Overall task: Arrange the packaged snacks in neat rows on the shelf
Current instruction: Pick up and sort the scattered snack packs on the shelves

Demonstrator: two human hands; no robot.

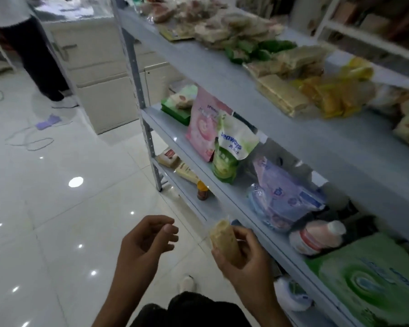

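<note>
Right hand [242,258]: grip clamped on 1 snack packet [223,241], a pale tan roll in clear wrap, thumb and fingers curled round its lower half; packet tilted, top end toward the shelf unit [222,90], held in the air in front of the middle shelf's edge and not touching it.

Left hand [147,239]: grip apart, fingers loosely curled, holding nothing; raised beside the right hand, well apart from the packet.

Top shelf: 1 loose spread of packaged snacks [224,27], pale and brownish, blurred; next along it, green packets [257,51], then tan flat packs [279,93], then yellow packets [333,95]. They lay overlapping, not in straight rows.

Middle shelf: 1 green box [175,112] with a pale packet on it; 1 pink pouch [204,123], upright; 1 white and green pouch [232,149], leaning, just beside the pink one; 1 blue and lilac pouch [286,197]; 1 pink bottle with white cap [316,237], lying on its side; 1 large green pack [376,279] at the near end.

Lower shelf: 2 flat cream packets [175,161]; 1 small bottle with orange cap [202,191], upright.

Floor [57,208]: white glossy tiles, a loose cable [31,142], 1 purple item [48,121]. A second person's dark-trousered legs [38,57] stood at top left beside a cream cabinet [99,79].
</note>
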